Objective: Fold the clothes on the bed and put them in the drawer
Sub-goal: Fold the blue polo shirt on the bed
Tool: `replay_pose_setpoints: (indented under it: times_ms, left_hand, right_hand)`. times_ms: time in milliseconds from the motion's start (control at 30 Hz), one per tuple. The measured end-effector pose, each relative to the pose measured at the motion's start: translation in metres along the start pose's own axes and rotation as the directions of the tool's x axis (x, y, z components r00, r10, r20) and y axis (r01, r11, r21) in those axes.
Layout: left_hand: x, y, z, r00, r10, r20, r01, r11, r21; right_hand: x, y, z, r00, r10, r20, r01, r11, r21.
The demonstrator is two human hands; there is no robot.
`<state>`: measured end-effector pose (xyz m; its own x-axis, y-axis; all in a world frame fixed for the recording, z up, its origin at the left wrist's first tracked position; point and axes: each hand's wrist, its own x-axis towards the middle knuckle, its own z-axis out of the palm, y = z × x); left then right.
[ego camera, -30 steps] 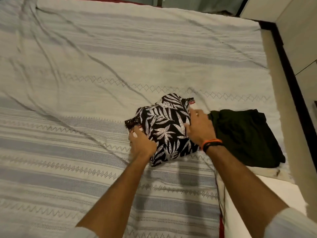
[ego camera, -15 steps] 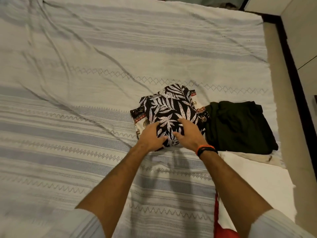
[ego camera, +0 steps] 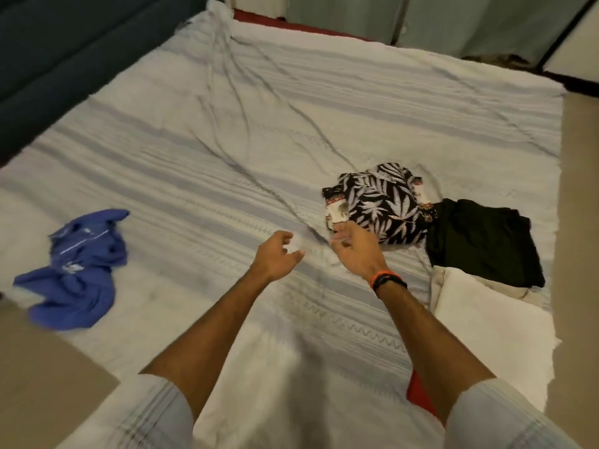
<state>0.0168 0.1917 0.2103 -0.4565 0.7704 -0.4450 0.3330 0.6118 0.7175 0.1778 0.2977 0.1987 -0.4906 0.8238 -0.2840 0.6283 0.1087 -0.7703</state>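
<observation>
A folded black garment with white leaves (ego camera: 385,205) lies on the striped bedspread (ego camera: 227,150), on top of another folded patterned piece. To its right sits a folded dark garment (ego camera: 483,238), with a folded white cloth (ego camera: 479,309) in front of that. A crumpled blue garment (ego camera: 81,270) lies unfolded at the bed's left edge. My left hand (ego camera: 277,257) hovers over the bedspread with loosely curled fingers and holds nothing. My right hand (ego camera: 353,247), with an orange and black wristband, hangs just in front of the leaf-print garment, fingers relaxed and apart from it.
A dark padded headboard (ego camera: 64,43) runs along the upper left. Beige floor (ego camera: 580,222) borders the bed on the right, and grey cabinet doors (ego camera: 453,17) stand beyond the far edge. Red mattress fabric (ego camera: 418,393) shows under the bedspread near my right arm.
Both hands have let go of the leaf-print garment and drawn back toward me and left. My view has swung left, bringing the blue garment into sight.
</observation>
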Motion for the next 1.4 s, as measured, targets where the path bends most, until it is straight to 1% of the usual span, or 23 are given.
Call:
replay_pose_setpoints:
  times_ms: [100, 200, 367, 467, 500, 567, 600, 733, 833, 900, 967, 1034, 1067, 1100, 1134, 1167, 1200, 1234, 1267, 1300, 1334, 1367, 1400]
  left_hand:
    - [-0.042, -0.039, -0.049, 0.994, -0.043, -0.101, 0.040, 0.999, -0.035]
    - [-0.068, -0.083, -0.096, 0.977, -0.110, -0.184, 0.098, 0.992, -0.073]
    - [-0.083, -0.171, -0.172, 0.927, -0.244, -0.284, 0.202, 0.965, -0.170]
    - [-0.083, -0.243, -0.216, 0.893, -0.343, -0.292, 0.277, 0.929, -0.246]
    - [-0.082, -0.257, -0.221, 0.885, -0.366, -0.287, 0.294, 0.918, -0.265]
    - [-0.065, -0.327, -0.257, 0.849, -0.457, -0.267, 0.369, 0.873, -0.319]
    - [-0.068, -0.329, -0.254, 0.851, -0.458, -0.255, 0.374, 0.872, -0.316]
    - [-0.043, -0.403, -0.288, 0.821, -0.531, -0.210, 0.434, 0.820, -0.374]
    - [-0.015, -0.453, -0.318, 0.787, -0.579, -0.213, 0.459, 0.780, -0.425]
    - [0.005, -0.481, -0.335, 0.778, -0.584, -0.230, 0.465, 0.782, -0.414]
    - [0.022, -0.506, -0.345, 0.808, -0.540, -0.237, 0.460, 0.829, -0.320]
    - [0.030, -0.521, -0.346, 0.863, -0.450, -0.228, 0.440, 0.893, -0.098]
    - [0.033, -0.527, -0.344, 0.890, -0.403, -0.215, 0.423, 0.905, 0.052]
    - [0.036, -0.539, -0.339, 0.903, -0.385, -0.189, 0.421, 0.881, 0.217]
    - [0.034, -0.538, -0.336, 0.906, -0.386, -0.175, 0.424, 0.827, 0.369]
    - [0.033, -0.545, -0.330, 0.900, -0.399, -0.174, 0.431, 0.770, 0.471]
    - [0.031, -0.545, -0.329, 0.898, -0.394, -0.195, 0.436, 0.747, 0.502]
    - [0.032, -0.551, -0.326, 0.899, -0.389, -0.203, 0.438, 0.760, 0.481]
    - [0.031, -0.552, -0.326, 0.895, -0.380, -0.233, 0.443, 0.818, 0.366]
    - [0.030, -0.554, -0.325, 0.882, -0.380, -0.279, 0.436, 0.882, 0.175]
    - [0.029, -0.551, -0.325, 0.864, -0.409, -0.292, 0.421, 0.907, -0.024]
    - [0.027, -0.551, -0.328, 0.848, -0.433, -0.306, 0.390, 0.900, -0.193]
    - [0.026, -0.546, -0.330, 0.837, -0.441, -0.322, 0.347, 0.885, -0.310]
  right_hand:
    - [-0.027, -0.045, 0.048, 0.990, -0.106, 0.097, 0.110, 0.993, -0.036]
    - [-0.044, -0.085, 0.099, 0.968, -0.166, 0.190, 0.178, 0.983, -0.047]
    - [-0.046, -0.143, 0.197, 0.923, -0.190, 0.335, 0.230, 0.970, -0.083]
    - [-0.032, -0.176, 0.272, 0.894, -0.179, 0.411, 0.249, 0.961, -0.122]
    - [-0.032, -0.183, 0.283, 0.890, -0.163, 0.426, 0.238, 0.963, -0.129]
    - [-0.010, -0.207, 0.363, 0.867, -0.133, 0.480, 0.236, 0.959, -0.160]
    - [-0.013, -0.207, 0.363, 0.867, -0.127, 0.482, 0.235, 0.957, -0.171]
    - [0.014, -0.230, 0.445, 0.838, -0.087, 0.539, 0.234, 0.949, -0.211]
    - [0.034, -0.248, 0.501, 0.814, -0.034, 0.580, 0.225, 0.939, -0.260]
    - [0.048, -0.256, 0.535, 0.799, -0.009, 0.601, 0.225, 0.932, -0.285]
    - [0.063, -0.258, 0.567, 0.787, 0.023, 0.617, 0.216, 0.926, -0.309]
    - [0.074, -0.260, 0.592, 0.781, 0.033, 0.624, 0.216, 0.923, -0.319]
    - [0.079, -0.260, 0.604, 0.783, 0.042, 0.620, 0.213, 0.919, -0.331]
    - [0.084, -0.259, 0.618, 0.782, 0.045, 0.622, 0.212, 0.919, -0.333]
    - [0.087, -0.261, 0.624, 0.784, 0.037, 0.620, 0.219, 0.918, -0.332]
    - [0.089, -0.260, 0.634, 0.782, 0.025, 0.623, 0.236, 0.913, -0.334]
    - [0.089, -0.263, 0.640, 0.778, 0.010, 0.628, 0.261, 0.905, -0.337]
    - [0.092, -0.259, 0.651, 0.774, 0.009, 0.633, 0.272, 0.898, -0.345]
    - [0.091, -0.258, 0.658, 0.773, 0.007, 0.634, 0.274, 0.898, -0.344]
    - [0.089, -0.256, 0.666, 0.776, 0.012, 0.630, 0.267, 0.899, -0.346]
    - [0.088, -0.254, 0.672, 0.788, 0.013, 0.616, 0.257, 0.902, -0.347]
    - [0.086, -0.255, 0.681, 0.802, 0.017, 0.597, 0.240, 0.906, -0.348]
    - [0.086, -0.257, 0.685, 0.820, 0.050, 0.570, 0.192, 0.914, -0.357]
